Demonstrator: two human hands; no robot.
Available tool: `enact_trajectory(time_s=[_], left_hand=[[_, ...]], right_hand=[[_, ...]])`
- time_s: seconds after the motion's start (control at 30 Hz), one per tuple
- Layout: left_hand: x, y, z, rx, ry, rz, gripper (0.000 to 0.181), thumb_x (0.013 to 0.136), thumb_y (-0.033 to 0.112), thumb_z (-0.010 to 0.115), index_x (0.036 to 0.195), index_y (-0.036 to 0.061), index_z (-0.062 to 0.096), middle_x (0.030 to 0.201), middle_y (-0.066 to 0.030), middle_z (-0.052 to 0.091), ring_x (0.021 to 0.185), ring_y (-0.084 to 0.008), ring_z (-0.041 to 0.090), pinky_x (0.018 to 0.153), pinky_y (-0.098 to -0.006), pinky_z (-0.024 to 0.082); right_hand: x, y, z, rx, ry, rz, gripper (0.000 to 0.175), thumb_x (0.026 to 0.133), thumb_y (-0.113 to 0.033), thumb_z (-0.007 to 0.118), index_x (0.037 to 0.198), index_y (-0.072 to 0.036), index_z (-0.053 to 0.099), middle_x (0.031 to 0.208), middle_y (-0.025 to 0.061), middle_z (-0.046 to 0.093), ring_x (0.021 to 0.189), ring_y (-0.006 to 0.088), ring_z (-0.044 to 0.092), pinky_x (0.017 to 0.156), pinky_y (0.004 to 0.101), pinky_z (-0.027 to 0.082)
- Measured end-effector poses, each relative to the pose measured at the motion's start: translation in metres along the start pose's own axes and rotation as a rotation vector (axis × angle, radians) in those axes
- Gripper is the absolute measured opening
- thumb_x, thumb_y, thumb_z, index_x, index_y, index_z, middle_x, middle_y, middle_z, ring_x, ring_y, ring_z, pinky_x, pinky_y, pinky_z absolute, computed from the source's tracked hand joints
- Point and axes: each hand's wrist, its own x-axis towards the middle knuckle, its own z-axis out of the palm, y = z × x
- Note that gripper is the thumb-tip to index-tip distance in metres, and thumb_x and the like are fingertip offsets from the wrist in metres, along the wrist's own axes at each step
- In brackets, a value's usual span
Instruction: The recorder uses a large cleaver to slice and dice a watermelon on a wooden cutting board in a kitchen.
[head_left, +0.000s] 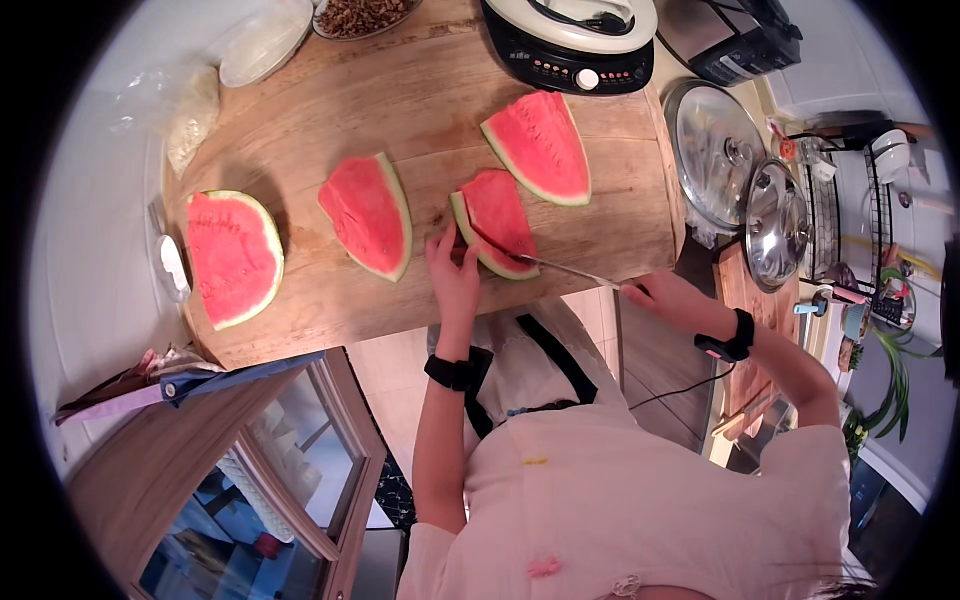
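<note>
Close to the front edge of the wooden table lies a watermelon wedge (501, 214) with a cut running between its red flesh and green rind. My right hand (661, 298) grips the handle of a knife (570, 271), whose blade reaches into that cut; its tip is hidden. My left hand (456, 274) rests at the wedge's left side, fingertips by the rind. Another watermelon wedge (544, 146) lies behind it. To the left are a third wedge (370, 217) and a larger watermelon piece (234, 259) near the table's left edge.
A black and white electric cooker (574, 52) stands at the table's back. Glass lids (716, 154) lean beyond the right edge. A plastic bag (191, 120) and a plate of brown food (364, 16) sit at the back left. A glazed cabinet door (300, 450) is at lower left.
</note>
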Motion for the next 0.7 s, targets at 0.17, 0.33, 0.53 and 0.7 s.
enact_trajectory(time_s=[0.17,0.33,0.53,0.7], left_hand=[[0.004,0.002,0.001,0.009,0.002,-0.083,0.055,0.079,0.0,0.065,0.131,0.0033,0.05,0.104,-0.013,0.049,0.085,-0.0223,0.057,0.077,-0.0307,0.049],[0.001,0.022,0.006,0.221,0.018,-0.011,0.061,0.075,0.01,0.07,0.131,0.0054,0.046,0.11,-0.0162,0.049,0.097,-0.032,0.056,0.082,-0.0394,0.049],[-0.002,0.036,0.004,0.363,0.039,-0.132,0.062,0.073,0.017,0.069,0.13,0.0088,0.044,0.118,-0.0211,0.047,0.105,-0.0407,0.053,0.089,-0.0457,0.045],[-0.006,0.01,-0.013,0.409,0.029,-0.027,0.058,0.073,0.015,0.065,0.127,0.0057,0.046,0.117,-0.0229,0.049,0.106,-0.0403,0.052,0.088,-0.0472,0.045]], right_hand=[[-0.015,0.003,0.005,0.0,-0.028,0.055,0.057,0.096,-0.042,0.046,0.067,0.006,0.056,0.064,0.0262,0.055,0.062,0.0432,0.054,0.059,0.0479,0.042],[-0.024,0.022,0.018,-0.019,0.059,0.04,0.055,0.095,-0.042,0.047,0.068,0.005,0.057,0.062,0.0256,0.054,0.059,0.0432,0.053,0.057,0.0479,0.04],[-0.034,0.025,0.05,0.066,0.133,0.065,0.052,0.095,-0.041,0.049,0.068,0.003,0.055,0.057,0.0237,0.051,0.056,0.0424,0.051,0.054,0.0477,0.039],[-0.041,0.015,0.065,0.098,0.204,0.076,0.051,0.095,-0.041,0.049,0.069,0.002,0.055,0.056,0.0218,0.05,0.054,0.0401,0.05,0.053,0.0463,0.039]])
